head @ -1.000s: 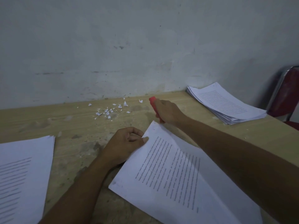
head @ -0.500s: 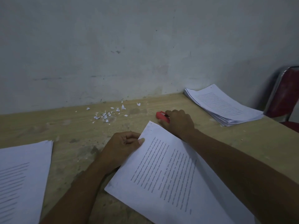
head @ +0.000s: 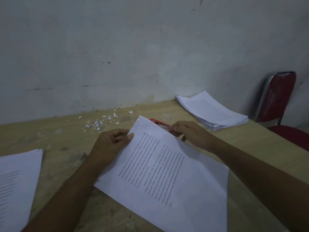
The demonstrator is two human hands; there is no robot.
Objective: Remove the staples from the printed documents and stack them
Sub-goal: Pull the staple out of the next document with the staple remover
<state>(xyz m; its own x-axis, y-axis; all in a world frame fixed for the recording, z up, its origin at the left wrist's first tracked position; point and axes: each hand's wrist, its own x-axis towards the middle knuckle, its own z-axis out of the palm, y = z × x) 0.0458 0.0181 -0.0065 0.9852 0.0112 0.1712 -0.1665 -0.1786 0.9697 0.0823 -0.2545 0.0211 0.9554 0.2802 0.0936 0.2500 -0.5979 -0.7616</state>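
Observation:
A printed document [head: 160, 173] of a few sheets lies tilted across the middle of the wooden table [head: 55, 141]. My left hand [head: 112, 141] pinches its left edge near the top corner, thumb on the page. My right hand [head: 189, 133] rests at the document's upper right edge, fingers curled on the paper. The red staple remover [head: 158, 123] lies on the table just behind that edge, partly hidden by the paper, apart from my fingers. A stack of printed pages [head: 212, 111] sits at the far right. Another pile of pages [head: 16, 186] lies at the near left.
Small torn paper scraps [head: 98, 122] are scattered near the wall behind my left hand. A red chair with a metal frame [head: 277, 97] stands beyond the table's right end. A grey wall runs along the table's far edge.
My right hand held the red staple remover up, set it down on the table, then let go and moved onto the document's right edge. My left hand kept its pinch.

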